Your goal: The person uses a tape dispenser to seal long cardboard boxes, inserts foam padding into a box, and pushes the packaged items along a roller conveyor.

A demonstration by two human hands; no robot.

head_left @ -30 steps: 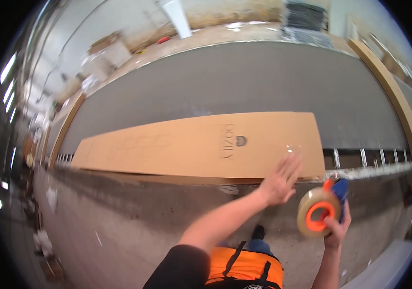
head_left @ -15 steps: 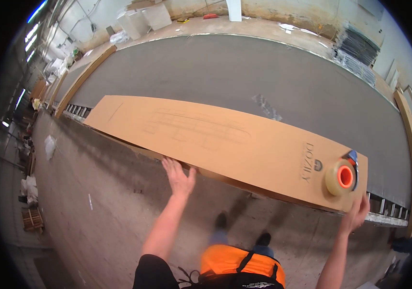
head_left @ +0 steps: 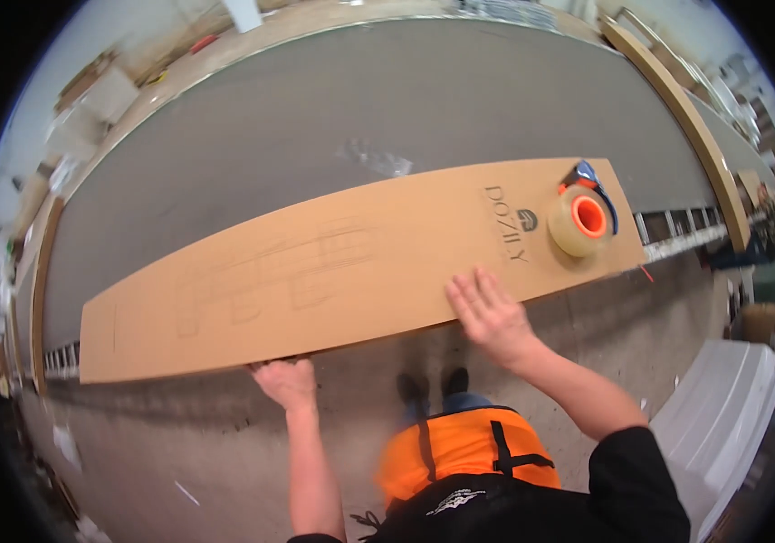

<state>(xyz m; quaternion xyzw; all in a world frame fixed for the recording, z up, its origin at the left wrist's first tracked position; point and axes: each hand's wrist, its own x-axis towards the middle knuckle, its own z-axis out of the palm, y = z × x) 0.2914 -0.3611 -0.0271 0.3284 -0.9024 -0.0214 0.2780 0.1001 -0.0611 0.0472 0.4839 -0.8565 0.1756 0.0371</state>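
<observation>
A long, flat brown cardboard box (head_left: pixel 424 271) lies aslant across the middle of the frame, its right end higher than its left, on the near side of a broad grey table (head_left: pixel 406 90). Its top face is flat and covered, so whatever it holds is hidden; a dark printed logo marks the right part, and faint scuffs cross the left. The person's left hand (head_left: pixel 286 382), at lower centre-left, is at the box's near edge with its fingertips hidden beneath, so whether it grips cannot be told. The right hand (head_left: pixel 492 321), right of centre, is spread flat, fingers extended over the near edge of the top, clasping nothing. A blue-handled tape dispenser (head_left: pixel 569 233), with a roll of tape on an orange core, rests on the box's right end. Crinkled clear plastic (head_left: pixel 377 158) lies on the table behind the box. White panels (head_left: pixel 709 416) are stacked at lower right; an orange apron (head_left: pixel 460 448) shows at bottom centre.
</observation>
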